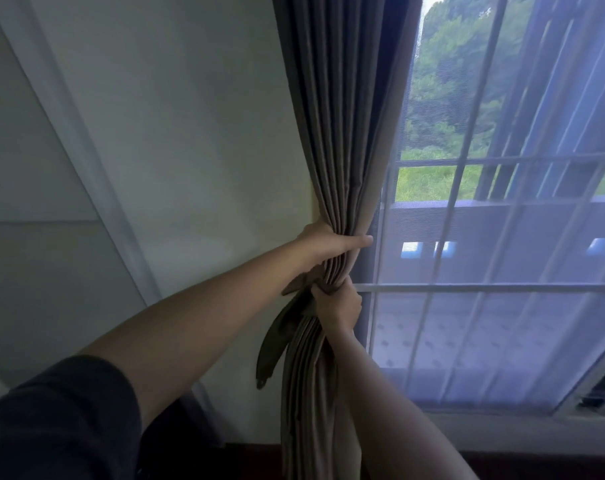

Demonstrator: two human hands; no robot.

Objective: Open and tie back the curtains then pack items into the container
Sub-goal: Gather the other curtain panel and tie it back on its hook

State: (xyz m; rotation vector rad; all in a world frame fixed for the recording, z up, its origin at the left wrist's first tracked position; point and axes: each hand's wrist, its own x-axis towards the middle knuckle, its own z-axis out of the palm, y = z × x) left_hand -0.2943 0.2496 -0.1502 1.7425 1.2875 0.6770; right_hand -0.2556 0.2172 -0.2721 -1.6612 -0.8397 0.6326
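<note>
A brown pleated curtain [339,133] hangs gathered at the left edge of the window. My left hand [328,242] wraps around the bunched folds from the left, thumb pointing right. Just below it, my right hand [337,306] grips the bundle together with a dark tie-back band [276,341]. The band's loose end dangles down to the left of the curtain. Below my hands the curtain falls straight toward the floor. No container or items to pack are in view.
A pale wall [190,133] lies left of the curtain. To the right is the window with a sheer white curtain [501,323] over it, white bars and greenery outside. A vent or unit [602,393] sits at the lower right.
</note>
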